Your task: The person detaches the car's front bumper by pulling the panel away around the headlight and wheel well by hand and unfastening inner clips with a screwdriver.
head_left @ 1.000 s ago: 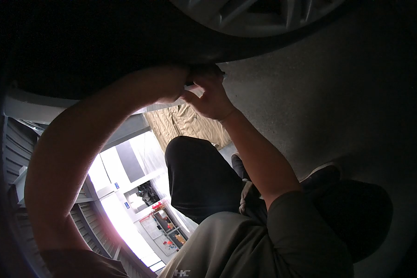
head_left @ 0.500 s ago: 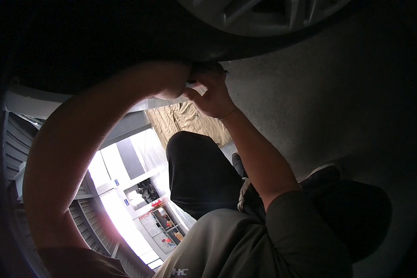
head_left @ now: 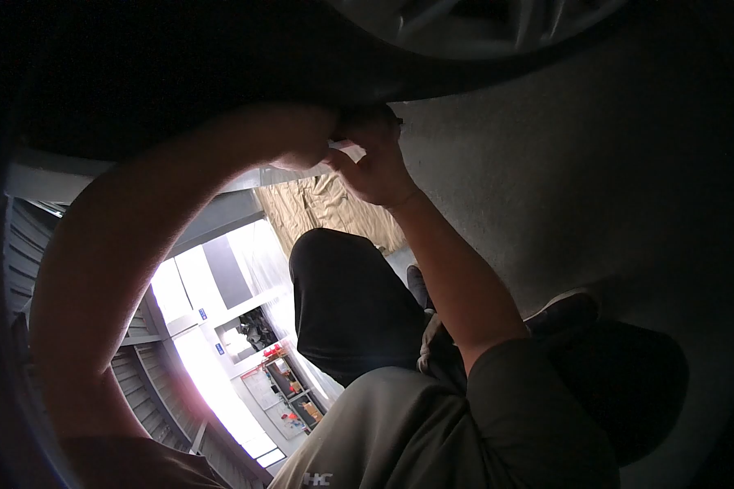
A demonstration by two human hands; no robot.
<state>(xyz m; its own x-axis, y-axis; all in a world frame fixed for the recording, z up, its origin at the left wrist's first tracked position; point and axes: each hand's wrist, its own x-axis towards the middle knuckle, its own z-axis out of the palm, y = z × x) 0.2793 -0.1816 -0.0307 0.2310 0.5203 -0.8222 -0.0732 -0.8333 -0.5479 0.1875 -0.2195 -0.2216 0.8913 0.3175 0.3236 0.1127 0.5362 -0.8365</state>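
Both of my hands are raised together under the shadowed edge of a car's tyre (head_left: 481, 69). My right hand (head_left: 373, 167) is curled, thumb towards the left hand, fingers bent up into the dark. A small dark tip juts out beside its fingers, but I cannot make out what it belongs to. My left hand (head_left: 306, 147) is right beside it, wrist bent, its back towards me; its fingers are lost in shadow. The spoked wheel rim (head_left: 481, 28) shows above.
Grey concrete floor (head_left: 497, 179) spreads to the right. Creased tan cloth or paper (head_left: 334, 208) lies behind my hands. My bent knee (head_left: 347, 301) and a dark shoe (head_left: 567, 310) are below. A bright doorway and a shelf (head_left: 294, 387) stand in the background.
The view has shifted slightly, and the wheel rim sits a little higher in it. My left forearm has edged left; both hands stay together at nearly the same spot.
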